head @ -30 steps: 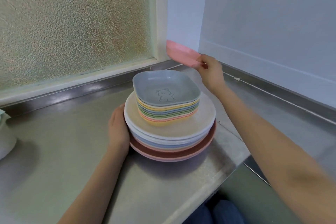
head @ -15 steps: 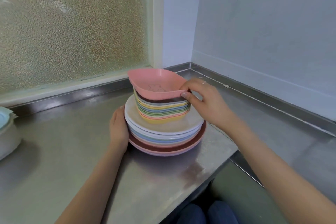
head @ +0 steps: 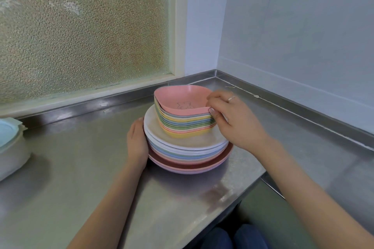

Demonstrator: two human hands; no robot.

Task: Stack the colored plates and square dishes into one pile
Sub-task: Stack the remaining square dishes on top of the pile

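A pile of round plates point(head: 188, 147) in white, blue, green and pink stands on the steel counter. On top sits a nested stack of several pastel square dishes point(head: 188, 125). The topmost is a pink square dish point(head: 180, 99) with a small bear drawing inside. My right hand point(head: 232, 119) pinches the pink dish's right rim between thumb and fingers, beside the square stack. My left hand point(head: 136, 143) presses flat against the left edge of the round plates.
The steel counter point(head: 81, 168) runs into a corner with a raised back lip. A frosted window point(head: 81, 26) is behind, a white wall at the right. A white and pale blue container point(head: 10, 147) stands at the far left. The counter's front edge drops off at the lower right.
My right hand carried the pink dish from up near the corner down onto the square stack, where it now sits lower and nested. My left hand stayed against the plates.
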